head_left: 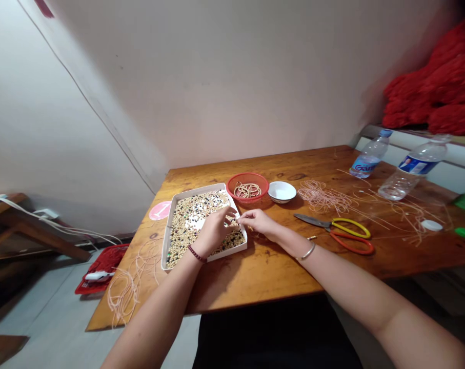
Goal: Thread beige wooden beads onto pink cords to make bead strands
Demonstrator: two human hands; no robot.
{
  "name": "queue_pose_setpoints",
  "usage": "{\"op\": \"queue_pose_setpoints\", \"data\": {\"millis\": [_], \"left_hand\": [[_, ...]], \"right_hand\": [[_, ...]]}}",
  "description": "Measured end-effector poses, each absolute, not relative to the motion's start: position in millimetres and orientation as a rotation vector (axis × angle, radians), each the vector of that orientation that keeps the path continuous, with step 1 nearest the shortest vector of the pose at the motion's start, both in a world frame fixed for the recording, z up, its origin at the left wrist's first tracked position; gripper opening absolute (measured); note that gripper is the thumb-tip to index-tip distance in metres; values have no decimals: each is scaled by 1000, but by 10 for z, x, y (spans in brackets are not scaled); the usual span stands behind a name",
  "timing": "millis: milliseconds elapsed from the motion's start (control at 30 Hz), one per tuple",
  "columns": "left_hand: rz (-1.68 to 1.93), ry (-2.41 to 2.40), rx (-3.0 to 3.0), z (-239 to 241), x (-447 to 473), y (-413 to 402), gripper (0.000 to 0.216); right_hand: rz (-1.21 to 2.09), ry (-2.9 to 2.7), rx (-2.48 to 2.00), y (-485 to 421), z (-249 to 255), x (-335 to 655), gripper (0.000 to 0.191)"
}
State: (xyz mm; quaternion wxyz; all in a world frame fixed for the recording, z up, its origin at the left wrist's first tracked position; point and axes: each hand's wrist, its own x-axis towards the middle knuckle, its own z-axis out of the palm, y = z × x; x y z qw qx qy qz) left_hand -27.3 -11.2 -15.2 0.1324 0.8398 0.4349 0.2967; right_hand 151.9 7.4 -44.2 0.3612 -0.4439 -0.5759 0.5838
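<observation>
A white tray [169,233] full of small beige, brown and dark beads lies on the wooden table [278,266]. My left hand [214,231] hovers over the tray's right side, fingers pinched together on something too small to make out. My right hand [258,221] sits just right of the tray's edge, fingers pinched, its tips meeting those of the left hand; a thin cord seems to run between them. A bead bracelet is on my left wrist and a metal bangle on my right.
Behind the tray stand a red basket [247,181] holding beaded rings and a white bowl [282,191]. Scissors [338,231] with yellow and orange handles lie to the right, near loose pinkish cord [322,196]. Two plastic bottles [412,171] are far right. A pink disc [160,210] lies left.
</observation>
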Motion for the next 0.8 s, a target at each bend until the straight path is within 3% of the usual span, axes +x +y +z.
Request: {"op": "queue_pose_setpoints", "data": {"millis": [267, 600, 800], "left_hand": [[839, 1386, 2508, -59, -298, -118, 15], [867, 1315, 2518, -50, -286, -109, 17], [878, 1268, 2479, -39, -274, -125, 18]], "right_hand": [[1487, -1463, -1159, 90, -455, 1526, 29], [1526, -1386, -1134, 123, -499, 1497, 19], [1688, -1230, -1075, 131, -436, 1489, 22]]}}
